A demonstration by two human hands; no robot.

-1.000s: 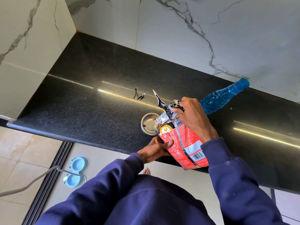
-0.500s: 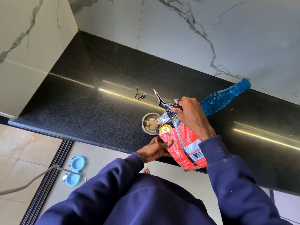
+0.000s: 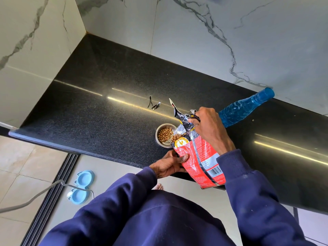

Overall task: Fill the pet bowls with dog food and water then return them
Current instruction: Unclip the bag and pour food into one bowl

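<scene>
1. my right hand pinches the crinkled foil top of the glossy red plastic dog food bag; my left hand curls round its lower side.
2. the bag's long axis runs from my body toward the small round steel bowl, open mouth over its rim.
3. brown kibble lies in the bowl, near the front edge of the speckled black stone counter.
4. a ribbed blue plastic bottle is just beyond my right hand.

The bowl is shiny metal on a polished, speckled stone counter. Beside it the bag is glossy foil. Beyond it the bottle is translucent, probably plastic.
</scene>
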